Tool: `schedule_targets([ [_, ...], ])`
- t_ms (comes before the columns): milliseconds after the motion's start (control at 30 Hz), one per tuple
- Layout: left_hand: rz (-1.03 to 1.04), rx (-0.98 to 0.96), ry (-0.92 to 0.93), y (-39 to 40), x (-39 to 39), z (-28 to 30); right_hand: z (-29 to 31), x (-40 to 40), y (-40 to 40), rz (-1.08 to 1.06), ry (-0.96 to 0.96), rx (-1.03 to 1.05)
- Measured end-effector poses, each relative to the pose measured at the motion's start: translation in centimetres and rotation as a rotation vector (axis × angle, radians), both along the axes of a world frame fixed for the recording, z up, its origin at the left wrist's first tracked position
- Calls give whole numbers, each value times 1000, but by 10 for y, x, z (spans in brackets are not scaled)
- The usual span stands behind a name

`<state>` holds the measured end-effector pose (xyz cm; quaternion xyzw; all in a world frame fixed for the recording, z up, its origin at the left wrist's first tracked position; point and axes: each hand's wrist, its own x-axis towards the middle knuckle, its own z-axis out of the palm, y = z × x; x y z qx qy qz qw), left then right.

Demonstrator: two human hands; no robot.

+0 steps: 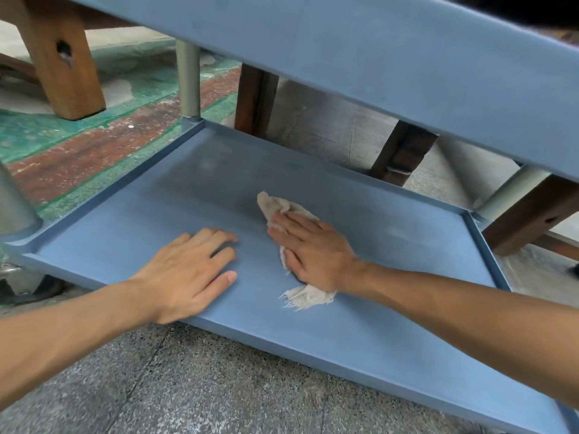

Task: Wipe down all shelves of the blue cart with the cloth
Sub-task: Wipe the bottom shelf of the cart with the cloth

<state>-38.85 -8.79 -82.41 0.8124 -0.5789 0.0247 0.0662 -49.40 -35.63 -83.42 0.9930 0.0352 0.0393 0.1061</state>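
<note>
The blue cart's bottom shelf [391,270] fills the middle of the view, with a higher blue shelf [344,51] overhead. A frayed beige cloth [282,208] lies on the bottom shelf near its centre. My right hand [313,249] presses flat on the cloth, fingers straight, and the cloth's ends stick out past the fingertips and the wrist. My left hand [191,270] rests palm down on the bare shelf near the front edge, to the left of the cloth, fingers relaxed and holding nothing.
Grey posts [188,79] stand at the shelf corners, and a caster [18,280] sits under the front left corner. Wooden furniture legs [62,57] stand behind the cart on a worn green and red floor. Speckled grey floor [188,386] lies in front.
</note>
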Motion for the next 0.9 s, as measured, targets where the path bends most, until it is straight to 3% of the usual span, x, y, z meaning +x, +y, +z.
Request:
schedule_targets([
  [200,-1,-32,-13,-13,4,-2,6,-36,-84,-306,100,-122],
  [400,-15,-26,-31,-18,2,-6,22,-103,-146,-726,133,-89],
  [600,-8,8,-74,-17,2,-8,47,-162,-192,-1221,454,-123],
  [733,23,14,-78,-14,3,-10,68,-159,-198,-1208,469,170],
  [900,27,5,-80,-11,2,-14,72,-152,-193,-1229,643,249],
])
